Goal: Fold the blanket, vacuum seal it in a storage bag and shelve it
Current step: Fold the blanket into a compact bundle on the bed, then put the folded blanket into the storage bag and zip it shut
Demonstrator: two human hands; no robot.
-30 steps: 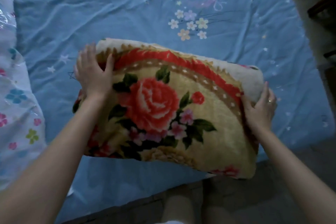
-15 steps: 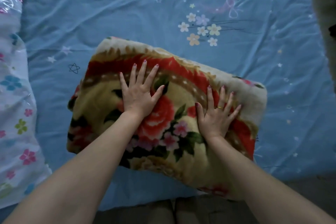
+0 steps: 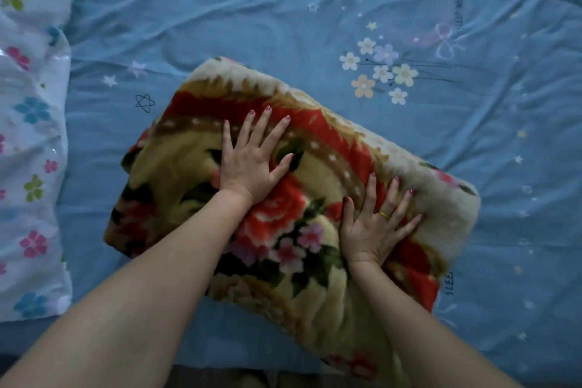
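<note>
The folded blanket (image 3: pixel 176 167), thick and cream with red roses and a red border, lies on the blue bed sheet (image 3: pixel 283 25) in the middle of the view. My left hand (image 3: pixel 252 161) presses flat on its upper middle with fingers spread. My right hand (image 3: pixel 374 224), wearing a gold ring, presses flat on its right part with fingers spread. A clear plastic storage bag (image 3: pixel 31 135) printed with coloured flowers lies along the left edge of the bed.
The blue sheet, printed with stars and small flowers (image 3: pixel 381 72), stretches wide behind and to the right of the blanket. The bed's near edge (image 3: pixel 204 362) runs along the bottom, with dark floor below it.
A second ago my hands held the blanket's left and right ends. They moved onto its top and now press it down flat; the blanket has settled onto the sheet.
</note>
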